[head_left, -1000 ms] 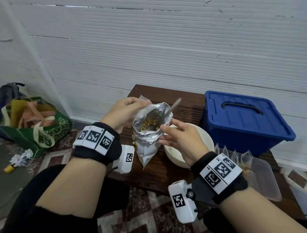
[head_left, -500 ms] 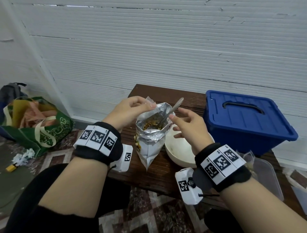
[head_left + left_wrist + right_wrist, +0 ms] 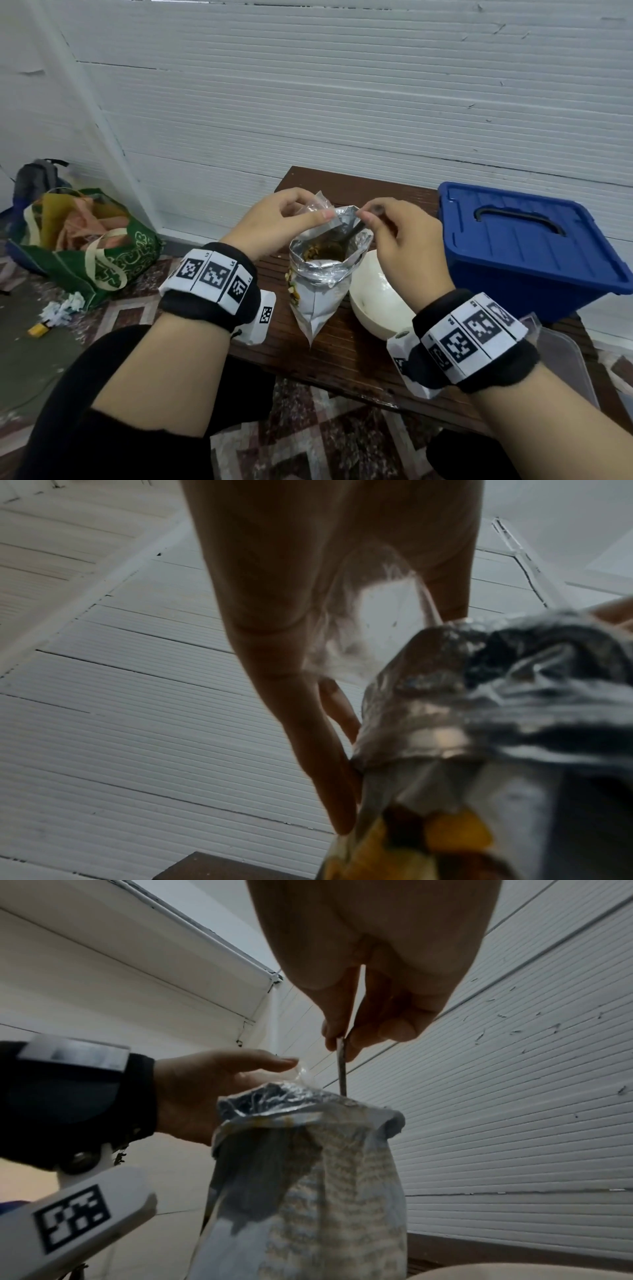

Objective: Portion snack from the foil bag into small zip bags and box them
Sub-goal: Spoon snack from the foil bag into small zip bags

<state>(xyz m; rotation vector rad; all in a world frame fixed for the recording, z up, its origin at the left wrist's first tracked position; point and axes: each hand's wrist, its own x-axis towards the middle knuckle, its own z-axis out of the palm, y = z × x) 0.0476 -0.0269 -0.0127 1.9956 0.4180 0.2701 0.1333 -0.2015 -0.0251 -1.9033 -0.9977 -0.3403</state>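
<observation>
head view: pinching the spoon by the top of its handle with the right hand, thumb and forefinger clamped on it, scoop end sitting down inside the foil bag. differing from a second ago, when leaving the spoon leaning loose in the bag and touching only the rim with that hand; half a second ago, reaching for the handle. so: getting back to scooping.

gripping the zip bag with the left hand, thumb pressing it against the foil rim, holding it right at the mouth as before. right wrist view: confirming the closed pinch on the spoon, handle running nearly straight down into the foil. left wrist view: showing the clear zip bag crumpled under the fingers; not showing whether its mouth is open.

keeping the foil bag upright near the table middle, snack showing inside, touching or just beside the bowl on its right. leaving the box lidded at the table's right end.

judging the step: lifting a spoonful and tipping it into the zip bag, probably needing that bag's mouth spread first. risking spills over the foil rim if tilting the spoon early.
</observation>
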